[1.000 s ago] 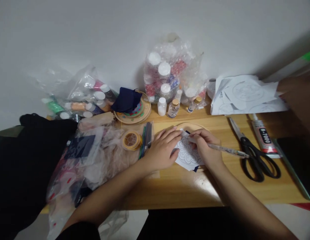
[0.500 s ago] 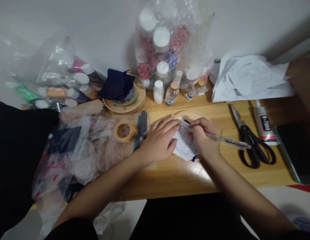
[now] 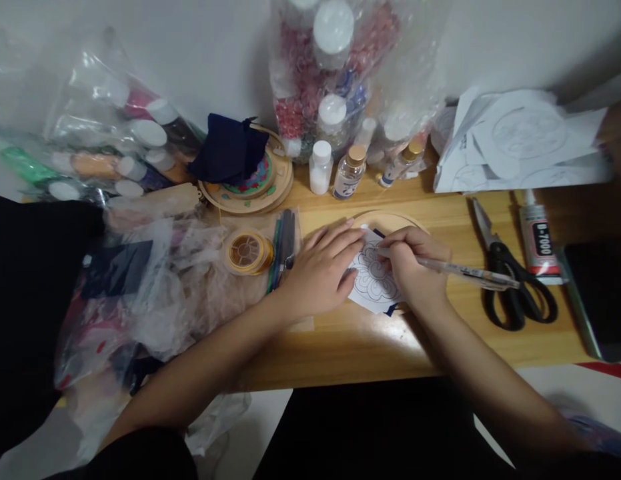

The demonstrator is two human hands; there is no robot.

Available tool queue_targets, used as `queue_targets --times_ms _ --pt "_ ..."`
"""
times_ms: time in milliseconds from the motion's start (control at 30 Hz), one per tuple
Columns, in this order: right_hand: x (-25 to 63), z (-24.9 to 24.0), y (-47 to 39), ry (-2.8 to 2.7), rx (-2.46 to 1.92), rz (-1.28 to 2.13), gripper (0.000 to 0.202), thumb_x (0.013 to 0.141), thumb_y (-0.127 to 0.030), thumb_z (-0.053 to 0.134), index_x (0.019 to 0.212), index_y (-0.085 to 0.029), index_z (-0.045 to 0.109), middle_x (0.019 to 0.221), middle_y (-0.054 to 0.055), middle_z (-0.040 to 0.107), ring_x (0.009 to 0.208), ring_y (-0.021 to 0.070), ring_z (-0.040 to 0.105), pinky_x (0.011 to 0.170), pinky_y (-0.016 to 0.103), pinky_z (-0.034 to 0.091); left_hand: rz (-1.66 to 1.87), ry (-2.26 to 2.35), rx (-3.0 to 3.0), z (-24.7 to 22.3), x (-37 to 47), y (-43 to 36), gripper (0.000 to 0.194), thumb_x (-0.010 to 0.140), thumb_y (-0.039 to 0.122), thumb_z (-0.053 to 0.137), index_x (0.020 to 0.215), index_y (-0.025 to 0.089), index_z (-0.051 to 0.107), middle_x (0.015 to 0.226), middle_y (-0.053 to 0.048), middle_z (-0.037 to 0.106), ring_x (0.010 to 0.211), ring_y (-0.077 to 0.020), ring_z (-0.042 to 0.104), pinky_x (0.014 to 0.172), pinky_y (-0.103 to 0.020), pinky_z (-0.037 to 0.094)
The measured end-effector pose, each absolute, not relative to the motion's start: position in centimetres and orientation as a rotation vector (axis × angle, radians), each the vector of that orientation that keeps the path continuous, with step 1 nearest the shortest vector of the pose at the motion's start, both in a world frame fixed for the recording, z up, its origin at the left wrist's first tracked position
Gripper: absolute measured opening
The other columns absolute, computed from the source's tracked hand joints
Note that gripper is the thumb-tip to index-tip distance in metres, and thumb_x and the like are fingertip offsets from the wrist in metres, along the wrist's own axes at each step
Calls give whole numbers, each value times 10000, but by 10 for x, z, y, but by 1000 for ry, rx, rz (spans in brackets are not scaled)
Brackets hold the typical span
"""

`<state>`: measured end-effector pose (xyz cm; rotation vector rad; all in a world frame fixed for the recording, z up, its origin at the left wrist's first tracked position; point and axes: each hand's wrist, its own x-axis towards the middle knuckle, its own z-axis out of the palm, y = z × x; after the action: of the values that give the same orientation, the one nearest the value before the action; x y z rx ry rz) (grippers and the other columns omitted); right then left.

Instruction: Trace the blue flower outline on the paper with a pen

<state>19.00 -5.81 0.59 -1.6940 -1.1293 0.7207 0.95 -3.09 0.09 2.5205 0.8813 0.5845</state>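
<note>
My right hand [image 3: 419,267] is closed round a clear pen [image 3: 470,272], its tip end over a white paper [image 3: 373,280] printed with a flower outline. Dark blue cloth shows at the paper's edges, and a round wooden hoop [image 3: 390,217] lies partly beneath. My left hand [image 3: 323,270] rests flat with fingers spread, its fingertips on the paper's left edge. Left of that hand are dark and green pens [image 3: 287,243] and a spool of yellow thread [image 3: 249,252].
Black scissors [image 3: 513,280], a glue tube [image 3: 541,243] and a phone [image 3: 600,293] lie at right. Small bottles [image 3: 320,168], bagged jars [image 3: 333,30] and papers [image 3: 530,133] stand behind. Plastic bags [image 3: 175,293] cover the left side.
The view has shifted slightly, so the jars and scissors sit in different places in the picture. Both hands keep nearly the same pose, and the pen stays in my right hand.
</note>
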Motion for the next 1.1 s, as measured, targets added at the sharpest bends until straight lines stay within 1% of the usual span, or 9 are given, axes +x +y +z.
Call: queue_targets --times_ms 233,433,600,800,900,1000,1100 --pt "190 5 -57 -1148 -1696 708 143 699 -210 564 616 -214 680 531 -33 616 497 119 542 539 270 455 539 887 2521 1 10 -31 407 945 160 549 1342 80 587 1498 -148 583 1477 -306 458 1206 -531 398" --pt "190 7 -58 -1160 -1711 708 138 705 -201 575 620 -216 683 524 -30 610 519 125 543 529 269 431 550 883 2513 0 9 -31 407 935 149 547 1333 76 596 1495 -155 584 1484 -307 451 1215 -522 389" --pt "189 6 -58 -1128 -1683 712 162 724 -191 540 619 -216 662 553 -13 628 532 137 564 536 279 453 564 876 2516 1 10 -30 404 937 151 548 1330 69 599 1482 -157 593 1478 -316 457 1204 -524 400" --pt "190 4 -58 -1165 -1693 717 148 727 -197 564 630 -210 675 541 -19 614 529 131 549 529 273 432 528 892 2493 0 10 -31 417 935 154 549 1349 115 578 1509 -146 571 1501 -290 431 1219 -531 380" --pt "190 5 -58 -1172 -1700 709 139 710 -193 571 627 -210 681 516 -29 594 522 128 539 531 271 429 516 893 2492 1 10 -31 418 934 154 545 1349 117 577 1510 -144 571 1502 -288 430 1220 -529 379" --pt "189 7 -59 -1157 -1695 705 155 711 -183 555 620 -210 678 536 -21 616 535 132 558 550 276 448 521 882 2505 2 9 -30 408 940 151 539 1341 95 583 1500 -150 579 1495 -299 439 1216 -522 389" --pt "189 9 -59 -1140 -1693 712 174 721 -183 540 611 -207 672 555 -8 637 544 135 573 557 279 458 523 883 2506 2 9 -30 401 944 155 539 1339 104 584 1497 -148 582 1495 -300 440 1211 -530 392"
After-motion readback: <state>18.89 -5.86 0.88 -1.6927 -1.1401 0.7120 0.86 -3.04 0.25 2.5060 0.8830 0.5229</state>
